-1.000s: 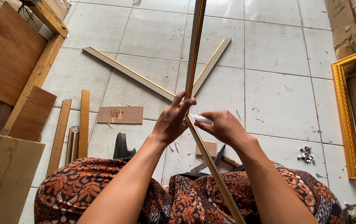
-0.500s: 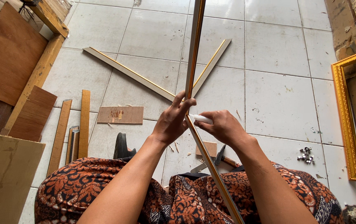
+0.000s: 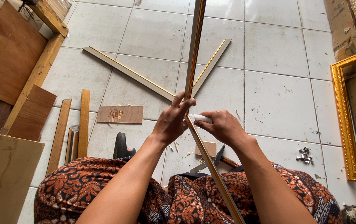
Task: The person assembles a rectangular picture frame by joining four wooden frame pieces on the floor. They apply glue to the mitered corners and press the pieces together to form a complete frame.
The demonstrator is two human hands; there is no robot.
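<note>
At the centre of the frame the left hand pinches 2 gold-edged moulding strips where their ends meet: an upright strip rising to the top edge and a slanted strip running down to the lower right, over the patterned cloth on the lap. Its fingers curl around the joint. Just beside it, the right hand is closed around a small white tube, its tip touching the joint. On the tiled floor behind, 2 more strips lie crossed. A hammer lies below the hands, wood offcuts at left, a gold frame at right
</note>
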